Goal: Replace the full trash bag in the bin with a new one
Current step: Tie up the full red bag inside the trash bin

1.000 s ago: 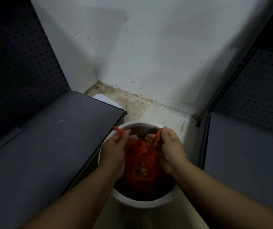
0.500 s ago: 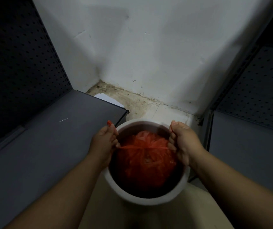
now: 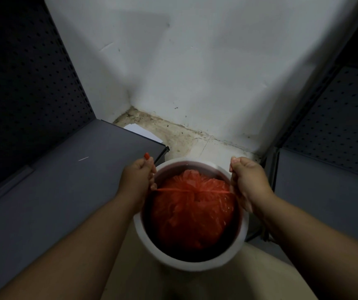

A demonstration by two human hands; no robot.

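Note:
A round white bin (image 3: pixel 192 262) stands on the floor between two shelf units. Inside it lies a full red trash bag (image 3: pixel 192 215), its top gathered into a knot near the middle. Two twisted red ends of the bag run out from the knot in a tight line to either side. My left hand (image 3: pixel 138 177) is closed on the left end over the bin's left rim, with a red tip poking out above the fist. My right hand (image 3: pixel 248 180) is closed on the right end over the right rim.
A grey shelf (image 3: pixel 65 180) with a dark pegboard back (image 3: pixel 22 83) is at the left, its corner close to the bin. Another grey shelf (image 3: pixel 325 191) with pegboard is at the right. A white wall (image 3: pixel 195 61) is behind, with a white paper (image 3: pixel 143 132) on the dirty floor.
My hands went from close together over the bag's middle to wide apart at the bin's rims, drawing the two red ends out straight and the bag's top shut.

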